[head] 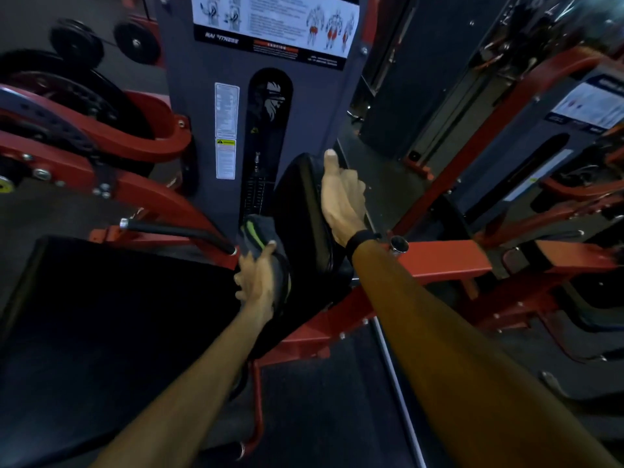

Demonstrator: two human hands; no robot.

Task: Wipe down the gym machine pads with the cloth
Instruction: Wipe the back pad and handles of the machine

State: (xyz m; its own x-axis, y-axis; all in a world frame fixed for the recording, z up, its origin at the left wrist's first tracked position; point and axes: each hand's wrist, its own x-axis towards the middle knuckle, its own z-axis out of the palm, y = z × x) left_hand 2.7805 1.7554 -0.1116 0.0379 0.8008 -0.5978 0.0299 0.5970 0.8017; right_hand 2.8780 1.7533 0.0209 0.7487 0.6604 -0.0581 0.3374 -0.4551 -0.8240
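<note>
Red gym frames [449, 261] surround me; my left hand [258, 282] presses a grey, green-edged cloth [261, 236] against the upright black vinyl pad [304, 211], my right hand [341, 201] gripping its far edge.

Counted at the gym machine

Two black pads [101, 315] [304, 204], one grey-and-green cloth [261, 233], two hands [258, 282] [341, 197], one wristwatch [361, 239], two black pulley wheels [77, 42] [136, 42].

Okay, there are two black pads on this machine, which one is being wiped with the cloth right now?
The narrow upright pad in the middle. The left hand presses the cloth to its side while the right hand grips its edge. The wide flat pad at left is untouched.
</note>
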